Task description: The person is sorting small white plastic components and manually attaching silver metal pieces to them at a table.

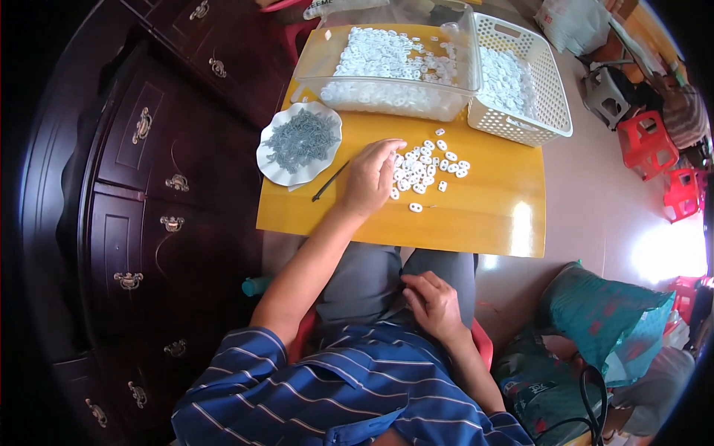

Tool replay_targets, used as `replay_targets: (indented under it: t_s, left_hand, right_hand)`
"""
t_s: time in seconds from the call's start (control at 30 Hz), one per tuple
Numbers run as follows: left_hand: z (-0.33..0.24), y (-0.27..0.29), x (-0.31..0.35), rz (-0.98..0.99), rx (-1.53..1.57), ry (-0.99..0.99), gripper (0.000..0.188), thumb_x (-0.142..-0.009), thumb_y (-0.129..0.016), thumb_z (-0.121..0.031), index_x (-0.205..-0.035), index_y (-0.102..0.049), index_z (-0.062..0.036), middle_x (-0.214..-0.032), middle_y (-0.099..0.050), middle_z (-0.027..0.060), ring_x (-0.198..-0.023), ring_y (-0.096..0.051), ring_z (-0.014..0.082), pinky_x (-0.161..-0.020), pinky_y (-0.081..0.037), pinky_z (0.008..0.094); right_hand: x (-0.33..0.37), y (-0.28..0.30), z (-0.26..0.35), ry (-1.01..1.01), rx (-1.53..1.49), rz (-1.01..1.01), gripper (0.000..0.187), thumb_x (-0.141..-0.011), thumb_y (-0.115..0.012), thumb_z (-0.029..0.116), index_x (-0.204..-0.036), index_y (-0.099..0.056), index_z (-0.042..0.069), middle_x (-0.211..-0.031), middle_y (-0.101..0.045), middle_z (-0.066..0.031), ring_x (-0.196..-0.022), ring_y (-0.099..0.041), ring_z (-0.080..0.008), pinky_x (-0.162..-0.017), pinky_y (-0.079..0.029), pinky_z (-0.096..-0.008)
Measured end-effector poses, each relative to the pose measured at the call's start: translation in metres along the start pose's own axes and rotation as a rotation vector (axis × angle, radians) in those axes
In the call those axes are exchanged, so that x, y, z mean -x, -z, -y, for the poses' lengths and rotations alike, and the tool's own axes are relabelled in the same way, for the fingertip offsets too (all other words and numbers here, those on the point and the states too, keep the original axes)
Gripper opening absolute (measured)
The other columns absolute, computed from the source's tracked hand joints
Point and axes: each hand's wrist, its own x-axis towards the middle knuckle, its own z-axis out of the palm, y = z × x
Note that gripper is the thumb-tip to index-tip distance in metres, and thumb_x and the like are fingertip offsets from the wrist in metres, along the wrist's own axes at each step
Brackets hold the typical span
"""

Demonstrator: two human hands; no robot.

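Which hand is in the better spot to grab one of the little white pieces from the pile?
Probably the left hand: it's over the yellow table, right beside the pile of white pieces. The right hand is farther off, down by the lap, past the table's near edge.

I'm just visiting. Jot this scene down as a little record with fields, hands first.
Left hand: beside loose white pieces; contact unclear
Right hand: over the lap, loosely open
Table: yellow, glossy
Plate: white, wavy-edged, heaped with grey bits
Dark stick: on the table, between plate and left hand
Clear tub: on the table's far side, holding many white pieces
White basket: right of the tub, also holding white pieces
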Motion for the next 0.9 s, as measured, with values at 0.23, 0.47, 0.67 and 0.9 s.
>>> replay_targets:
  t_s: [0.23, 0.47, 0.67, 0.9]
  left_hand:
    - [0.02, -0.002, 0.008, -0.1, 0.307, 0.195, 0.03, -0.096, -0.044, 0.005, -0.119, -0.064, 0.0034, -0.114, -0.073, 0.0166, -0.105, -0.071, 0.027, -0.095, -0.055, 0.0363]
    - [0.019, -0.004, 0.007, -0.126, 0.263, 0.167, 0.031, -0.094, -0.044, 0.007, -0.118, -0.064, 0.0036, -0.11, -0.074, 0.0158, -0.102, -0.072, 0.027, -0.093, -0.055, 0.0358]
    - [0.021, -0.004, 0.007, -0.112, 0.244, 0.182, 0.03, -0.093, -0.045, 0.007, -0.115, -0.065, 0.0031, -0.108, -0.074, 0.0156, -0.1, -0.072, 0.0267, -0.091, -0.056, 0.0362]
    - [0.017, -0.001, 0.007, -0.162, 0.236, 0.115, 0.03, -0.088, -0.049, 0.007, -0.113, -0.066, 0.001, -0.105, -0.073, 0.016, -0.096, -0.07, 0.0324, -0.088, -0.055, 0.0413]
  right_hand:
    - [-0.07, 0.018, 0.013, 0.122, 0.334, -0.236, 0.042, -0.091, -0.071, 0.01, -0.131, -0.062, 0.003, -0.129, -0.062, -0.0211, -0.117, -0.061, -0.0401, -0.099, -0.05, -0.0463]
    - [-0.118, 0.001, -0.024, -0.033, 0.632, -0.206, 0.06, -0.098, -0.064, 0.024, -0.15, -0.043, 0.002, -0.157, -0.037, -0.0256, -0.146, -0.034, -0.0455, -0.121, -0.027, -0.0535]
    - [-0.117, 0.018, -0.035, -0.055, 0.636, -0.367, 0.066, -0.097, -0.066, 0.023, -0.153, -0.038, 0.001, -0.156, -0.036, -0.0301, -0.145, -0.035, -0.0476, -0.119, -0.031, -0.0538]
    - [-0.1, 0.034, -0.048, -0.055, 0.621, -0.399, 0.066, -0.093, -0.071, 0.02, -0.148, -0.043, -0.001, -0.151, -0.042, -0.0299, -0.141, -0.041, -0.0462, -0.117, -0.034, -0.0529]
